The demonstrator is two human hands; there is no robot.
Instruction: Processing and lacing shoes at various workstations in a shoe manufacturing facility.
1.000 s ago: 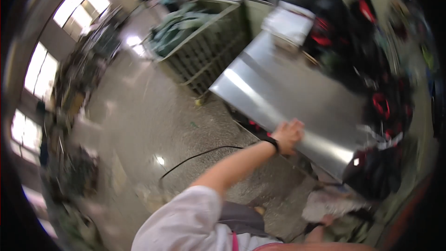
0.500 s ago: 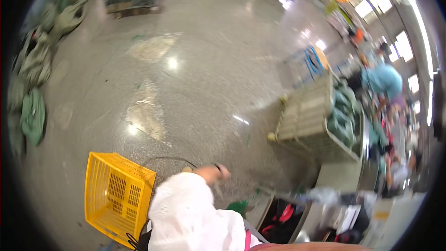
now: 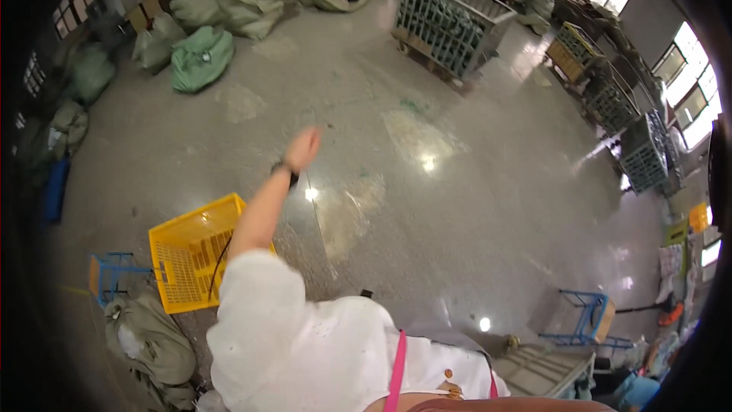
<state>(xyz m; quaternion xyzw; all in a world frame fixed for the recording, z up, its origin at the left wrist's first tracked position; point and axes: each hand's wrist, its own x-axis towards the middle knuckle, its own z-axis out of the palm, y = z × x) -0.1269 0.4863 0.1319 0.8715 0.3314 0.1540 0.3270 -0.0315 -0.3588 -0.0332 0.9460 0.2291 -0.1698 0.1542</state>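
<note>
- Holds the left hand out over the grey floor, at the end of a raised forearm.
- Cannot tell the fingers as apart or together: too blurred for that.
- Wears a dark band at the wrist, just behind the hand.
- Find the yellow crate on the floor, to the left of the hand and nearer the body, apart from it, partly hidden behind the forearm.
- See a dark cord inside the crate.
- See a blue-framed stool and an olive sack beside the crate, farther left of the hand.
- Find a green sack beyond the hand to the left, well apart.
- Find a grey barred cart beyond the hand to the right, well apart.
- Cannot tell the state of the right hand, outside the view.
</note>
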